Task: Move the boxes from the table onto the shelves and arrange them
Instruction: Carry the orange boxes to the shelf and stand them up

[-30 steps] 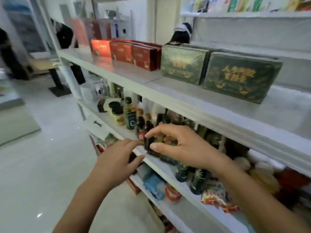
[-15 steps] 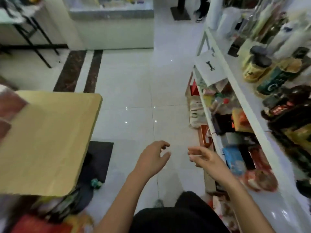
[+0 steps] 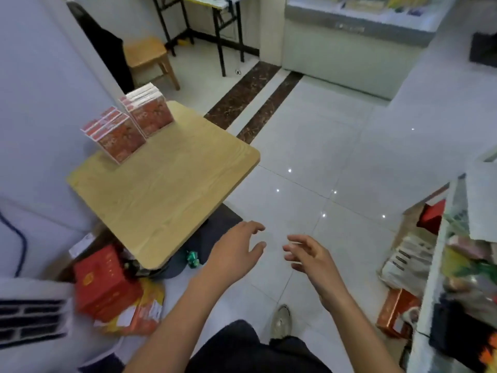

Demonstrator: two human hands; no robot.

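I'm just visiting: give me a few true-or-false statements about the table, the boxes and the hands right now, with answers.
1. Two groups of red boxes stand on the wooden table. True.
2. The left hand holds a box. False: it is empty, fingers spread.
3. The right hand rests on the table. False: it hangs over the tiled floor, empty.
4. The boxes stand at the table's far corner, near the wall. True.
5. A small wooden stool stands beyond the table. True.

- Even indoor light, slightly dim; small ceiling-light glints on floor tiles (image 3: pixel 322 168) beyond right hand (image 3: pixel 309 258).
- Motion blur softens everything.
- Wide-angle bending at edges; shelves (image 3: pixel 457 265) right of it smeared.
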